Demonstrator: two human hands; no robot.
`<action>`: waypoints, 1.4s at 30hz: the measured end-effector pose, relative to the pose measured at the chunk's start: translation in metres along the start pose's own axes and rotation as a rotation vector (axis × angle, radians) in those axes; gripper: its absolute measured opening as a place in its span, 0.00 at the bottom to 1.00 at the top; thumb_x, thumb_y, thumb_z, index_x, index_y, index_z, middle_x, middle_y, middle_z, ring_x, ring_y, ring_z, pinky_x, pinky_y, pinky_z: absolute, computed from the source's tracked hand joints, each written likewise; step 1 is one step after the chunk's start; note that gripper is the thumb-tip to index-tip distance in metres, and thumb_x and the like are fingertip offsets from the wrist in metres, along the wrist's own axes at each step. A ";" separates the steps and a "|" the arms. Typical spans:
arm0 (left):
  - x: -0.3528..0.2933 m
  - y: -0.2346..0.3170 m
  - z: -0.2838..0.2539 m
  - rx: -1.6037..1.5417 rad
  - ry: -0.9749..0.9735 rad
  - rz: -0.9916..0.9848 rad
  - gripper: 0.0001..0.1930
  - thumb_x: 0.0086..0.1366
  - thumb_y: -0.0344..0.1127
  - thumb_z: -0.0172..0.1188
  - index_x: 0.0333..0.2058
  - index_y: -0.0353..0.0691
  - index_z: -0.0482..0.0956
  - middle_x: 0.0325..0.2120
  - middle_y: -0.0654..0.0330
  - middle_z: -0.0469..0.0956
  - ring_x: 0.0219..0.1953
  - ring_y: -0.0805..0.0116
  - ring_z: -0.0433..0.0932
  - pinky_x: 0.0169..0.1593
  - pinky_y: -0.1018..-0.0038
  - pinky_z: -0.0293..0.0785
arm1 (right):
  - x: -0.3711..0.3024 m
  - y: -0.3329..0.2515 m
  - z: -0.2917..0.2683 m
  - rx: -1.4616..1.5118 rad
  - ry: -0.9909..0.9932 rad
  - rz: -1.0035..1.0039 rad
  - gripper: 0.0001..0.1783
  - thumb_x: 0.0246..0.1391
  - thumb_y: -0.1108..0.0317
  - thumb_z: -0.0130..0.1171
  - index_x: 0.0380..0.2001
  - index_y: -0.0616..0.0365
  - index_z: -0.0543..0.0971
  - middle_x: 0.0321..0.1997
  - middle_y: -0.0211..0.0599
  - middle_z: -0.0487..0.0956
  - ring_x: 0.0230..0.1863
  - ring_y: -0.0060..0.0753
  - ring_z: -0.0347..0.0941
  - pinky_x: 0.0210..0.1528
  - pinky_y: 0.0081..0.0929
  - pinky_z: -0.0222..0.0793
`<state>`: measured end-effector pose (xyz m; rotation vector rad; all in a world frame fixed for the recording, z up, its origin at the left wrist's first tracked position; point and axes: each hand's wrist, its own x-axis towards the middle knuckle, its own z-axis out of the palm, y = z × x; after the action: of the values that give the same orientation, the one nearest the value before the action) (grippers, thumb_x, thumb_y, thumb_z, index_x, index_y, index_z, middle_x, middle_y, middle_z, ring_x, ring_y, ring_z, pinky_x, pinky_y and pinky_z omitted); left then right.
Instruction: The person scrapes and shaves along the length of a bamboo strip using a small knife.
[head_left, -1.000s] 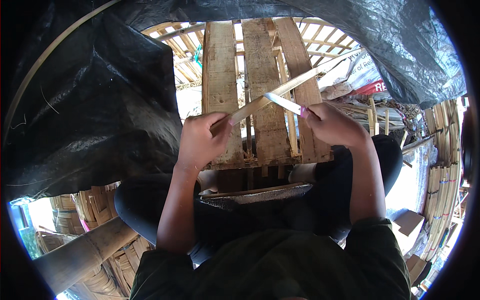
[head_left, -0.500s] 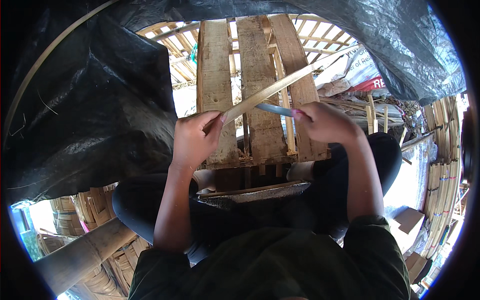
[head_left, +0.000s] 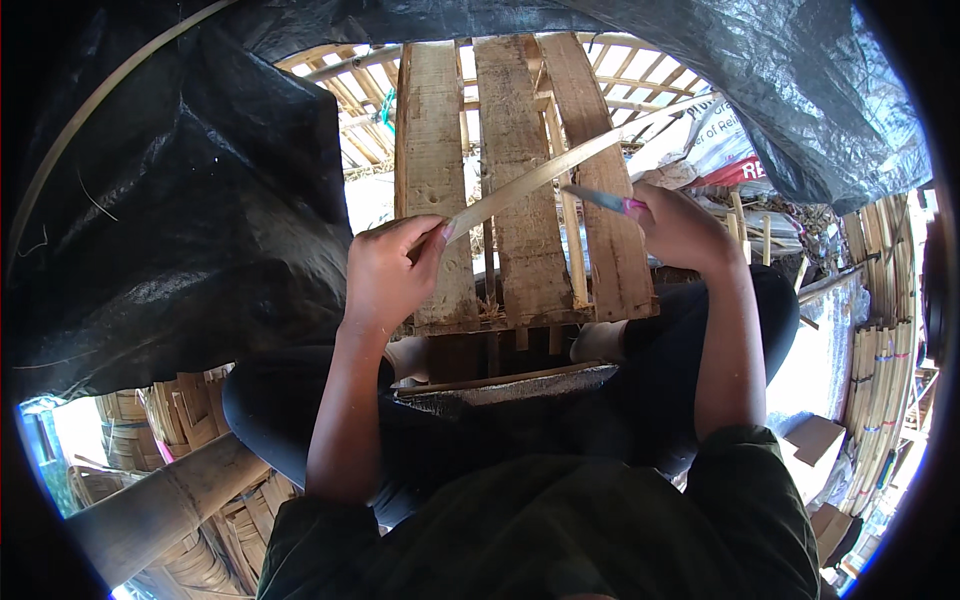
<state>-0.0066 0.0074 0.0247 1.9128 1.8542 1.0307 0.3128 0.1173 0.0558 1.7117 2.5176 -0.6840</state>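
Observation:
A long pale bamboo strip (head_left: 545, 172) slants up to the right across a slatted wooden bench (head_left: 515, 180). Its near end is pinched in my left hand (head_left: 395, 270), thumb on top. Wrapped round the pink handle of a knife (head_left: 598, 199), my right hand (head_left: 680, 228) is a little to the right of the bench's middle slat. The blade points left toward the strip, with its tip just below the strip's lower edge. Between tip and strip a small gap seems to show.
Black plastic sheeting (head_left: 190, 220) hangs at the left, and more sheeting (head_left: 810, 90) at the upper right. A printed sack (head_left: 715, 150) and tied bundles of bamboo strips (head_left: 880, 400) lie on the right. A thick bamboo pole (head_left: 170, 505) and woven baskets stand lower left.
My right hand has moved a little right and up along the strip, drawing the knife with it. The left hand keeps its hold, nearly unmoved.

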 end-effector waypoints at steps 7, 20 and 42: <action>0.001 0.002 0.000 0.115 -0.044 0.021 0.09 0.64 0.40 0.64 0.36 0.42 0.85 0.23 0.54 0.82 0.25 0.53 0.82 0.31 0.65 0.77 | 0.002 0.015 -0.026 0.195 -0.079 0.026 0.12 0.66 0.65 0.52 0.36 0.64 0.78 0.24 0.48 0.78 0.26 0.38 0.74 0.34 0.37 0.67; 0.004 -0.003 0.001 0.170 -0.051 -0.020 0.12 0.68 0.41 0.60 0.28 0.40 0.80 0.17 0.51 0.76 0.21 0.47 0.77 0.25 0.59 0.71 | -0.002 0.008 -0.010 0.066 0.287 0.067 0.13 0.60 0.68 0.53 0.33 0.68 0.80 0.27 0.59 0.79 0.33 0.63 0.78 0.38 0.50 0.71; 0.004 -0.001 0.002 0.146 -0.081 -0.024 0.11 0.68 0.40 0.60 0.29 0.40 0.80 0.19 0.51 0.77 0.23 0.47 0.78 0.27 0.60 0.72 | -0.006 -0.013 0.020 0.033 0.181 0.040 0.10 0.62 0.72 0.51 0.34 0.70 0.75 0.32 0.63 0.77 0.39 0.66 0.75 0.43 0.51 0.69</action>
<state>-0.0066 0.0114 0.0238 1.9754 1.9494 0.8184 0.2991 0.1013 0.0438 1.9109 2.5922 -0.5972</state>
